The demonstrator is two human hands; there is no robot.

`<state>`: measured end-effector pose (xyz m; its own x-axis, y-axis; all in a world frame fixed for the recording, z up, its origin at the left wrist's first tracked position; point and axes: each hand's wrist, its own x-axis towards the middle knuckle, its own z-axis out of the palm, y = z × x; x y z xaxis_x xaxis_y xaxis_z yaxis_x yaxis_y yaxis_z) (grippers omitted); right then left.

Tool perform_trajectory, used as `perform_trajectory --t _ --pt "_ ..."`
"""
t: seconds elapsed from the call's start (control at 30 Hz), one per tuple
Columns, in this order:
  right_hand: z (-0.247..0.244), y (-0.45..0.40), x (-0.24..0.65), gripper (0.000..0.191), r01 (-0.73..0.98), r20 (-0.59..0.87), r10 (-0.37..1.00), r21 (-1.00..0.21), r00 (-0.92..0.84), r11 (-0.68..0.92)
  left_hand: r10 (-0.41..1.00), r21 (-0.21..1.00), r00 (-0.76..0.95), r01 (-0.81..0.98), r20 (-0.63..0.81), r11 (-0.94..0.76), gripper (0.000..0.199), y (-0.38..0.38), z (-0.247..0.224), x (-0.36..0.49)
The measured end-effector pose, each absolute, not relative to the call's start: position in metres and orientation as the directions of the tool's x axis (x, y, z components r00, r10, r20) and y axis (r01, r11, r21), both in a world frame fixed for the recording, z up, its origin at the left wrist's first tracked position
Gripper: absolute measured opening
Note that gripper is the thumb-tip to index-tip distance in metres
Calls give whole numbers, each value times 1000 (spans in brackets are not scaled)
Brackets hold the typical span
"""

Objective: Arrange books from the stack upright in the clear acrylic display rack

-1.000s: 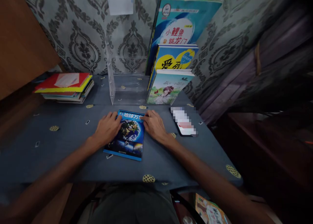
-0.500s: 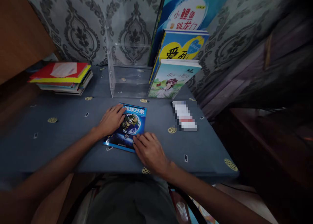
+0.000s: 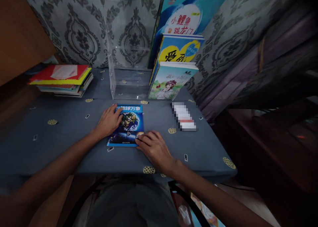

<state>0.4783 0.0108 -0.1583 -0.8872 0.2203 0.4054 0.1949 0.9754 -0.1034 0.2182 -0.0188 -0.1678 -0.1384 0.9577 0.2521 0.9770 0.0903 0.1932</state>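
A blue book (image 3: 128,122) with a globe on its cover lies flat on the cloth-covered table (image 3: 74,144), its edges nearly square to the table's front. My left hand (image 3: 109,120) rests on the book's upper left edge, fingers spread a little and lying on the cover. At the lower right corner is my right hand (image 3: 155,149), its fingers bent and closed on the book's edge; the thumb is mostly tucked below them.
A clear acrylic stand (image 3: 111,74) at the back holds upright picture books (image 3: 165,83) on its right side. Stacked books (image 3: 62,79) sit at the back left. A phone-like object (image 3: 184,117), blurred out, lies to the right.
The blue book has turned slightly and now lies straighter. Both hands stay on it; my left hand has shifted slightly left with its edge. The whole view has moved a little.
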Motion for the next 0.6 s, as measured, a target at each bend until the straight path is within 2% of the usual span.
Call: perform_trajectory --t 0.1,0.2,0.33,0.43,0.5,0.6 --pt "-150 16 471 19 187 355 241 -182 -903 965 957 183 -145 978 251 100 44 -20 -167 218" --pt "-145 9 451 32 159 291 231 -249 -928 955 951 173 -163 978 262 120 43 -20 -167 219" --pt "-148 -11 421 54 16 202 67 -246 -977 969 954 143 -155 982 256 122 44 -19 -168 219" --pt "-152 -20 415 58 -54 159 -12 -260 -987 964 958 111 -151 986 243 127 45 -19 -167 219" --pt "-152 -19 422 59 -46 139 -6 -284 -990 958 958 97 -155 986 240 135 44 -19 -165 220" --pt "-150 -9 442 61 49 121 90 -307 -989 950 959 93 -152 987 241 133 45 -22 -162 222"
